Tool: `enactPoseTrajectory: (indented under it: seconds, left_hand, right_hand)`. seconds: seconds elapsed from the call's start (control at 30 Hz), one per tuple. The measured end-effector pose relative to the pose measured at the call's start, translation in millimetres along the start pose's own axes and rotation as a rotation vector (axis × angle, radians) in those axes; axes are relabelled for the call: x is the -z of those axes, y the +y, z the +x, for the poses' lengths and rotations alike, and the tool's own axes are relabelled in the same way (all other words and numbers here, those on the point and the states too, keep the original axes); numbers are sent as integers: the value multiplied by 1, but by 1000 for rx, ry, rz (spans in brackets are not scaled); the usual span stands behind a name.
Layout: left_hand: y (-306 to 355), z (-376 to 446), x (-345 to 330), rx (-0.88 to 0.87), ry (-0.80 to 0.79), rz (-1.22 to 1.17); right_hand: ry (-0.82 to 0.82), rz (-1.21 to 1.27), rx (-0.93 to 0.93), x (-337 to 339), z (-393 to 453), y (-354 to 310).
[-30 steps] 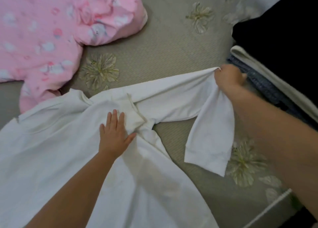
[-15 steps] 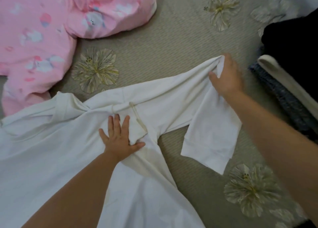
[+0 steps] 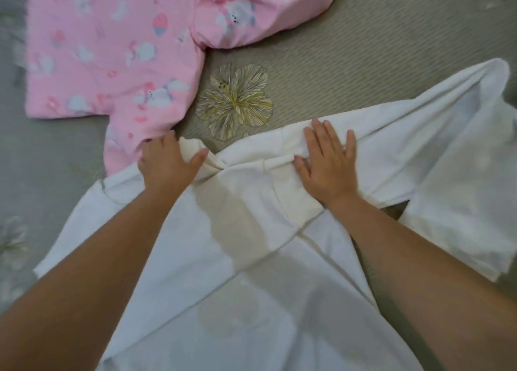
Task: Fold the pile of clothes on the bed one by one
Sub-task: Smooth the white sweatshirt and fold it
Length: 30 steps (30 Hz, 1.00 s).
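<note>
A white long-sleeved top point(image 3: 251, 258) lies spread on the bed in front of me, its collar toward the far side. My left hand point(image 3: 165, 163) grips the left side of the collar, fingers curled over the fabric and thumb on top. My right hand point(image 3: 330, 163) lies flat on the top near the right shoulder, fingers straight and spread. The right sleeve point(image 3: 461, 161) runs out to the right and folds back down on itself.
A pink printed garment point(image 3: 106, 51) lies at the far left, its hem touching my left hand. The bed cover point(image 3: 349, 63) is grey-green with embroidered flowers point(image 3: 235, 102) just beyond the white collar.
My right hand let go of the sleeve end and came left to lie flat near the shoulder. My left hand moved from pressing the chest up to the collar. The view shifted left.
</note>
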<state>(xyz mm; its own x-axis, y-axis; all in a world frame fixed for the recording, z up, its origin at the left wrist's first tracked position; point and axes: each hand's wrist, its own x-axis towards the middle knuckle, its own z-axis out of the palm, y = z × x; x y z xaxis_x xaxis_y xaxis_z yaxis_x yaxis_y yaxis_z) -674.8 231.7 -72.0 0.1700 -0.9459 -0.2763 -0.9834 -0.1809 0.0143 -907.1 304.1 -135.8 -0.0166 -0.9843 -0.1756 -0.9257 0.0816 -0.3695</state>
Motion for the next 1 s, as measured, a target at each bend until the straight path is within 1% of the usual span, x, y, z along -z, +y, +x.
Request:
enactPoseTrajectory:
  seconds: [0.03,0.1,0.13,0.17,0.2,0.23,0.3,0.33,0.4,0.57,0.67,0.7,0.8,0.83,0.9,0.93,1.0]
  left_hand:
    - [-2,13,-1,2,-87,59]
    - [-1,28,-3,-80,-206,99]
    - [0,34,-2,-128,-221,75]
    - [1,40,-1,-163,-198,19]
    - [-1,44,1,-171,-135,-55]
    - [-4,49,5,-155,-34,-142]
    - [-12,57,12,-79,197,-293]
    - [-16,60,13,-35,273,-316]
    - [-17,62,9,18,305,-260]
    - [-1,60,-12,37,237,-103]
    - [5,33,-19,86,260,-128]
    - [6,16,-23,49,271,-158]
    - [14,-59,-42,-204,268,-241]
    - [18,-84,-50,-271,233,-240]
    - [33,-122,-67,-330,114,-229]
    - [41,-133,-75,-328,59,-231]
    - [55,-141,-86,-242,-47,-269]
  right_hand:
    - [36,17,-11,-1,1,-1]
    - [81,19,-26,-3,2,-1]
    - [90,14,-36,-4,3,0]
    - [86,16,-47,-5,4,-1]
    - [77,19,-56,-5,4,-1]
    - [73,20,-66,-5,4,-2]
    - [99,14,-107,-6,4,-2]
    - [115,6,-140,-6,5,-2]
    - [127,-16,-198,-7,7,-3]
    - [27,-101,-232,-9,11,-2]
    - [19,-102,-227,-11,12,-1]
    - [15,-109,-224,-12,12,0]
    - [13,-117,-218,-12,12,2]
    - [9,-118,-221,-12,13,3]
    - [4,-121,-217,-13,13,3]
    - [4,-123,-212,-13,13,3]
    - [13,-127,-206,-14,13,3]
